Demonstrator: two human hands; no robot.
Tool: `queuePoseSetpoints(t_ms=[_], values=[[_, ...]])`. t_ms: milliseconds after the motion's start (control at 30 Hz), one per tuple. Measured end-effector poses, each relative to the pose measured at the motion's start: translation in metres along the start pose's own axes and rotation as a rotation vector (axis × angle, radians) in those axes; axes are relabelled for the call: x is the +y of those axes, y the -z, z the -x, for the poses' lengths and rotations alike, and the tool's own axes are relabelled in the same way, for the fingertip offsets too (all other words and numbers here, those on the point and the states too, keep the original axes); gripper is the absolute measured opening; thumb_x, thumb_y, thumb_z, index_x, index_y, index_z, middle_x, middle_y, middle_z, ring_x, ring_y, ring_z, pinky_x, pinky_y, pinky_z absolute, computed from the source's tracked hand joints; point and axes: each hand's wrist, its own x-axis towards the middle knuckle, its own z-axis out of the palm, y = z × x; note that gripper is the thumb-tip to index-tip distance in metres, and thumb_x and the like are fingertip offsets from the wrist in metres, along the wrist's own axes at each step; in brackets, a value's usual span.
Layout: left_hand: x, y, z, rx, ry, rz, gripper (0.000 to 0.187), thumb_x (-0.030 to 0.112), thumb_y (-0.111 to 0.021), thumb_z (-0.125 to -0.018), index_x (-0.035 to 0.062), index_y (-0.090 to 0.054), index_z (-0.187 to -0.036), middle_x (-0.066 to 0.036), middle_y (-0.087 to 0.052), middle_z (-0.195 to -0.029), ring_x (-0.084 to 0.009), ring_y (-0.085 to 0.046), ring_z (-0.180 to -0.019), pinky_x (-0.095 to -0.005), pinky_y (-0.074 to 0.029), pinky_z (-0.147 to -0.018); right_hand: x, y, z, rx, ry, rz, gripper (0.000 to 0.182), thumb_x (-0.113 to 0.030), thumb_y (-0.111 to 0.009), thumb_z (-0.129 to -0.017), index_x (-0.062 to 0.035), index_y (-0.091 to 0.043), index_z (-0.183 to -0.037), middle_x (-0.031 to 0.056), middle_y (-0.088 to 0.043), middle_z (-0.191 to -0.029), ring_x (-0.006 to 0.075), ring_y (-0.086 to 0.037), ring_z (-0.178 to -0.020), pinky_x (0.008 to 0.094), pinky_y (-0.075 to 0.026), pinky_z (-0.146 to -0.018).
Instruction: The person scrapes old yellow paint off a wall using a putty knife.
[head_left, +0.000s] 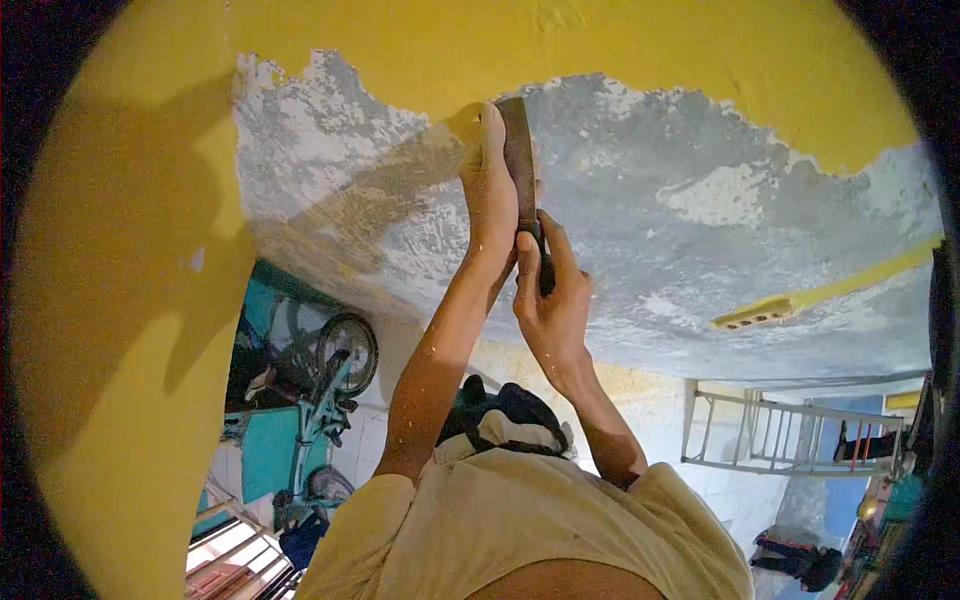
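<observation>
My right hand (557, 307) is closed round the dark handle of a wide-bladed knife (519, 160). The blade is brownish and dull and points away from me. My left hand (491, 200) grips along the blade, its thumb on the left side and some fingertips showing past the right edge. Beyond the hands is a wall (640, 230) with a large grey and white bare patch. Yellow paint (680, 50) borders that patch in a ragged edge, and the knife's tip lies close to it. Pale flecks dot my forearms.
A bicycle (345, 360) stands at lower left, beyond the yellow wall edge (130, 300). At right is a metal ladder (790, 430). A yellow strip (860, 280) ends in a holed block on the wall. Dark items (798, 562) lie at lower right.
</observation>
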Motion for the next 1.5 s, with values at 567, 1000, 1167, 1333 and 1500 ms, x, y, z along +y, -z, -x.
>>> queuePoseSetpoints(t_ms=[567, 1000, 1167, 1333, 1500], values=[[0.003, 0.068, -0.056, -0.028, -1.38, -1.499, 0.049, 0.022, -0.054, -0.083, 0.0038, -0.048, -0.128, -0.023, -0.028, -0.143, -0.0443, -0.019, -0.132, -0.0609, -0.005, -0.105, 0.113, 0.042, 0.125, -0.176, -0.303, 0.096, 0.027, -0.013, -0.055, -0.09, -0.0052, -0.051, -0.115, 0.0179, -0.059, -0.061, 0.0302, -0.059, -0.05, 0.0372, -0.044, -0.046], [-0.104, 0.165, 0.001, -0.41, -0.841, -1.43, 0.058, 0.021, -0.061, -0.083, 0.004, -0.039, -0.135, -0.031, -0.012, -0.145, -0.0463, -0.016, -0.134, -0.0485, -0.022, -0.108, 0.115, 0.045, 0.098, -0.083, -0.213, 0.094, 0.026, -0.013, -0.055, -0.088, -0.0057, -0.049, -0.112, 0.02, -0.062, -0.07, 0.0381, -0.061, -0.06, 0.0426, -0.046, -0.051], [-0.153, 0.3, 0.053, -0.601, -0.291, -1.339, 0.044, 0.02, -0.058, -0.084, 0.0041, -0.05, -0.125, -0.026, -0.032, -0.134, -0.0401, -0.043, -0.118, -0.0471, -0.04, -0.093, 0.117, 0.032, 0.098, -0.092, -0.143, 0.162, 0.026, -0.015, -0.057, -0.087, -0.0052, -0.051, -0.11, 0.0192, -0.062, -0.07, 0.0381, -0.061, -0.059, 0.0453, -0.047, -0.052], [-0.167, 0.343, 0.117, -0.741, -0.222, -1.402, 0.038, 0.021, -0.054, -0.086, 0.0039, -0.052, -0.12, -0.022, -0.043, -0.118, -0.0359, -0.048, -0.104, -0.0439, -0.043, -0.084, 0.101, 0.021, 0.086, -0.114, -0.103, 0.167, 0.021, -0.015, -0.059, -0.087, -0.0029, -0.054, -0.103, 0.0189, -0.062, -0.066, 0.034, -0.06, -0.053, 0.0392, -0.044, -0.047], [-0.183, 0.352, 0.111, -0.752, -0.201, -1.468, 0.033, 0.021, -0.05, -0.088, 0.0038, -0.054, -0.116, -0.018, -0.053, -0.101, -0.0316, -0.054, -0.09, -0.0408, -0.045, -0.076, 0.091, 0.008, 0.063, -0.147, 0.157, 0.143, 0.022, -0.016, -0.059, -0.087, -0.0024, -0.053, -0.103, 0.0183, -0.061, -0.066, 0.0338, -0.06, -0.054, 0.0387, -0.043, -0.046]])
